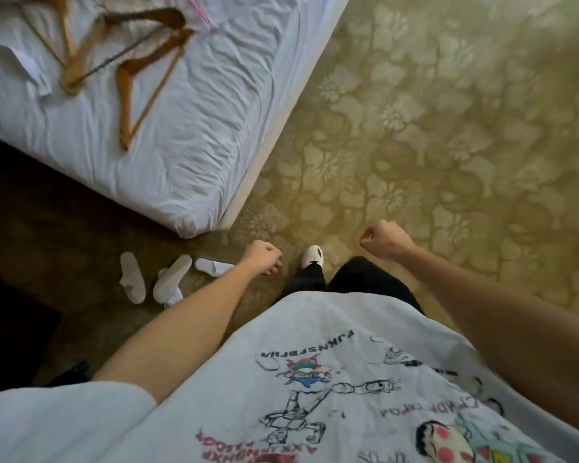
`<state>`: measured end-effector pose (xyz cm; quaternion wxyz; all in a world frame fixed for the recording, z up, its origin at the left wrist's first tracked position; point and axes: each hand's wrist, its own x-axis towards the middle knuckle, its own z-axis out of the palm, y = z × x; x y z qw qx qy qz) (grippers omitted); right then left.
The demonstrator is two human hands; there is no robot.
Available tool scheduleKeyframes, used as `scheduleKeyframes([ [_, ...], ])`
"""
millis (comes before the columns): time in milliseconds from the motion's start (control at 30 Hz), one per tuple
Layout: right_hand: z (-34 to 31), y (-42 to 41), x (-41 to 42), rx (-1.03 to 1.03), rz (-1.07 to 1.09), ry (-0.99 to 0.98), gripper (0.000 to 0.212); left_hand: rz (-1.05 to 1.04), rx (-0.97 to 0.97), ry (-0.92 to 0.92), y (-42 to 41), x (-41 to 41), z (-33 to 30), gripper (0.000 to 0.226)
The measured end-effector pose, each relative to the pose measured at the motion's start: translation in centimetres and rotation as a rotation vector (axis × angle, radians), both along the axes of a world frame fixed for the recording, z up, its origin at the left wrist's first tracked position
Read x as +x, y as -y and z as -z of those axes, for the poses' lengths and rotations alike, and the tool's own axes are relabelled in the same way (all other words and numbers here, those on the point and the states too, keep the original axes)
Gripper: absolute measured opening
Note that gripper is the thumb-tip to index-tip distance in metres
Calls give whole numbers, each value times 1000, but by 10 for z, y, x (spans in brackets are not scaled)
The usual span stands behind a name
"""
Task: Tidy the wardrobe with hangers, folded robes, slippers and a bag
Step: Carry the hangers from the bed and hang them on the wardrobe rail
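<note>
i see both hands held out in front of the body above the carpet. the left hand is curled into a fist with nothing in it, and the right hand is curled the same way, empty. the wooden hangers lie in a loose pile on the white bed at far left. the white slippers are scattered on the floor near the bed's corner, just left of the left hand.

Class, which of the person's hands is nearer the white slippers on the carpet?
Left. The left hand hangs just right of the white slippers; the right hand is farther right, past the legs.
</note>
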<state>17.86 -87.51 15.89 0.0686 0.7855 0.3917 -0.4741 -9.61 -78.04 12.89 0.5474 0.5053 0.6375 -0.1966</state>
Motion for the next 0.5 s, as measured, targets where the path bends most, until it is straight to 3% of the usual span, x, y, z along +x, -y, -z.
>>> scheduleKeyframes([
  [267, 9, -86, 134, -33, 56, 78, 21, 236, 0, 153, -158, 202, -5, 18],
  [500, 19, -223, 241, -69, 65, 42, 22, 226, 41, 81, -310, 311, -19, 18],
])
